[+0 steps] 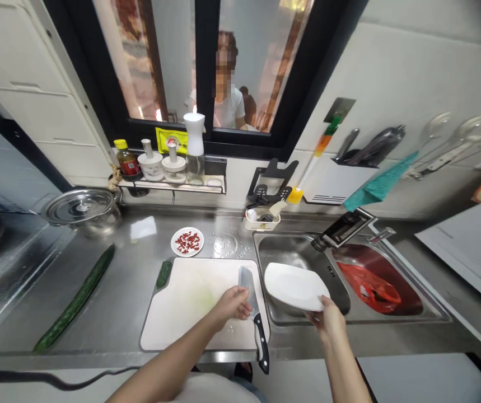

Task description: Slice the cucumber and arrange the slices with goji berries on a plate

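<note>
My right hand (327,320) grips the near right edge of a white plate (295,285), which is held tilted over the left sink basin. Over the right part of a white cutting board (181,313), my left hand (235,304) has its fingers curled together; whether anything is between them is too small to tell. Beside and partly behind that hand lies a knife (261,342), its black handle reaching past the board's front edge. A short cucumber piece (164,275) rests at the board's upper left corner. Farther left on the steel counter lies a long cucumber (76,299).
Behind the board sits a small plate of red pieces (187,242). A lidded pot (84,210) stands back left. The faucet (341,229) hangs over the sink, and a red bag (370,286) fills the right basin. A person (229,103) shows at the window.
</note>
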The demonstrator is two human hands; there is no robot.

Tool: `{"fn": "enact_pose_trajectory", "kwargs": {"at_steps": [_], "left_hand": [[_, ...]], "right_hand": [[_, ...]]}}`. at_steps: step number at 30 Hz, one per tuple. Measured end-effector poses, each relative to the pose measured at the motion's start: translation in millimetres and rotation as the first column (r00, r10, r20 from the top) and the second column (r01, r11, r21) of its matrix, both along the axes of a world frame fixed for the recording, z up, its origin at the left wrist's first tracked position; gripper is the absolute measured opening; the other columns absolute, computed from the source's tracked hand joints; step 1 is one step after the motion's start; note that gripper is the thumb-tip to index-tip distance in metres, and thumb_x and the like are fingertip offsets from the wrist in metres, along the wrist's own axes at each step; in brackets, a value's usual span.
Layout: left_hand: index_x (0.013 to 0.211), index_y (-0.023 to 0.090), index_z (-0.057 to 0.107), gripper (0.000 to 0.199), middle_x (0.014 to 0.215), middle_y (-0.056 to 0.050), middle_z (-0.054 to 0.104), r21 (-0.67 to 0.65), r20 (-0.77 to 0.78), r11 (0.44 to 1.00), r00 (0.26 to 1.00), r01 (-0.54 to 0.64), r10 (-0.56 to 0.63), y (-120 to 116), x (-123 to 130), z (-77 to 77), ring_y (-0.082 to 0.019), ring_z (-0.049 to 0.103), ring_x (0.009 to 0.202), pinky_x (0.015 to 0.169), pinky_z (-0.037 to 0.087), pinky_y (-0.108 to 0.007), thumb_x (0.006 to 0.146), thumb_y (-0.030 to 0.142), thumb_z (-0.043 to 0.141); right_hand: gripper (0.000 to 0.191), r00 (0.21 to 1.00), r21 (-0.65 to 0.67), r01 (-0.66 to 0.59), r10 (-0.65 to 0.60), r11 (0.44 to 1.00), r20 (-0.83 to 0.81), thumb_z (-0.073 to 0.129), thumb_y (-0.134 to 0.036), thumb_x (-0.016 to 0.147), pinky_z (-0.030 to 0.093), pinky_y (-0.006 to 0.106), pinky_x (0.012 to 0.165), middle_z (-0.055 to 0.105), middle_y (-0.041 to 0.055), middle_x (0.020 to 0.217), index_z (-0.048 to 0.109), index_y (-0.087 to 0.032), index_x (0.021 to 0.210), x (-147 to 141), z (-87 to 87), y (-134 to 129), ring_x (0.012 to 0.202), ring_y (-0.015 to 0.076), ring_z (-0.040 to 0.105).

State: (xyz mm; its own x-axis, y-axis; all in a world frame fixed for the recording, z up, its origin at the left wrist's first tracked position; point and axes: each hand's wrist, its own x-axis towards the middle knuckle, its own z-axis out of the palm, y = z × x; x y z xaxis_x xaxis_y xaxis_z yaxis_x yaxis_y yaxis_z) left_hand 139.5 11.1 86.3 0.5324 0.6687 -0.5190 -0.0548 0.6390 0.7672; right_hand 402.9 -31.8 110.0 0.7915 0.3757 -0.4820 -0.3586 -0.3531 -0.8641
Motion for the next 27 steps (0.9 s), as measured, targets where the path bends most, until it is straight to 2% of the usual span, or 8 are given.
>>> {"fn": "enact_pose_trajectory", "kwargs": {"at_steps": [6, 9, 13, 17, 20, 22, 24, 27], "left_hand": [[0.099, 0.015, 0.055, 0.057, 0.070, -0.002, 0.064, 0.020, 0.000, 0.985, 0.986, -0.169, 0.169, 20.4, -2.3, 7.6, -0.010, 0.059, 0.057, 0.057, 0.046, -0.022, 0.065, 0.059, 0.067], [0.092, 0.014, 0.054, 0.050, 0.066, 0.000, 0.061, 0.044, -0.016, 0.959, 0.960, -0.280, 0.281, 29.9, -10.7, 6.6, -0.008, 0.056, 0.054, 0.054, 0.044, -0.020, 0.061, 0.050, 0.072], [0.086, 0.013, 0.054, 0.041, 0.063, 0.001, 0.060, 0.086, -0.025, 0.906, 0.908, -0.415, 0.418, 45.0, -24.9, -1.2, -0.006, 0.053, 0.052, 0.052, 0.043, -0.019, 0.059, 0.037, 0.073], [0.087, 0.012, 0.055, 0.036, 0.059, 0.002, 0.059, 0.125, -0.071, 0.857, 0.857, -0.499, 0.510, 62.6, -40.9, -14.3, -0.007, 0.054, 0.052, 0.053, 0.044, -0.018, 0.060, 0.030, 0.071], [0.088, 0.012, 0.056, 0.033, 0.057, 0.002, 0.058, 0.182, -0.113, 0.825, 0.822, -0.535, 0.558, 76.5, -51.9, -25.1, -0.007, 0.056, 0.052, 0.054, 0.047, -0.019, 0.062, 0.028, 0.070], [0.087, 0.012, 0.056, 0.031, 0.056, 0.003, 0.058, 0.206, -0.128, 0.811, 0.807, -0.547, 0.577, 85.4, -57.1, -32.0, -0.007, 0.056, 0.051, 0.054, 0.047, -0.019, 0.062, 0.027, 0.070], [0.086, 0.012, 0.055, 0.029, 0.054, 0.003, 0.057, 0.217, -0.122, 0.807, 0.804, -0.550, 0.581, 93.2, -59.8, -38.7, -0.007, 0.055, 0.049, 0.053, 0.048, -0.019, 0.063, 0.024, 0.068], [0.085, 0.012, 0.055, 0.026, 0.053, 0.003, 0.057, 0.222, -0.101, 0.805, 0.809, -0.550, 0.580, 102.6, -60.4, -47.7, -0.007, 0.055, 0.049, 0.053, 0.048, -0.018, 0.063, 0.020, 0.067]], "right_hand": [[0.033, 0.992, 0.058, -0.124, 0.123, 0.991, 0.026, 0.052, -0.039, 0.061, 0.051, 0.026, 0.056, 0.066, 0.0002, 0.078, 0.056, -0.021, 0.088, -46.6, -16.5, 40.3, 0.075, 0.0190, 0.063], [0.031, 0.961, 0.077, -0.275, 0.271, 0.958, 0.058, 0.052, -0.038, 0.063, 0.051, 0.025, 0.056, 0.066, -0.0007, 0.076, 0.056, -0.021, 0.088, -67.3, -26.7, 60.5, 0.077, 0.0187, 0.063], [0.030, 0.917, 0.108, -0.396, 0.385, 0.912, 0.107, 0.051, -0.034, 0.066, 0.050, 0.024, 0.056, 0.065, -0.0002, 0.071, 0.057, -0.019, 0.091, -90.2, -33.6, 85.9, 0.074, 0.0182, 0.061], [0.028, 0.823, 0.086, -0.564, 0.551, 0.821, 0.140, 0.055, -0.029, 0.066, 0.044, 0.022, 0.048, 0.063, 0.0004, 0.067, 0.058, -0.017, 0.091, -103.1, -35.6, 107.7, 0.063, 0.0155, 0.058], [0.024, 0.694, 0.031, -0.715, 0.704, 0.698, 0.151, 0.060, -0.028, 0.065, 0.040, 0.020, 0.046, 0.059, -0.0015, 0.058, 0.060, -0.016, 0.086, -104.5, -41.5, 121.7, 0.054, 0.0126, 0.053], [0.023, 0.623, 0.000, -0.774, 0.763, 0.633, 0.172, 0.062, -0.030, 0.066, 0.040, 0.020, 0.046, 0.057, -0.0023, 0.053, 0.061, -0.015, 0.082, -104.0, -48.4, 131.0, 0.051, 0.0121, 0.052], [0.025, 0.575, -0.032, -0.801, 0.784, 0.597, 0.234, 0.063, -0.033, 0.067, 0.044, 0.022, 0.050, 0.059, -0.0017, 0.055, 0.062, -0.014, 0.084, -103.8, -56.1, 140.4, 0.055, 0.0134, 0.055], [0.031, 0.481, -0.122, -0.831, 0.812, 0.543, 0.332, 0.062, -0.033, 0.070, 0.049, 0.025, 0.060, 0.066, 0.0013, 0.067, 0.063, -0.013, 0.094, -104.2, -65.6, 153.5, 0.067, 0.0162, 0.061]]}}
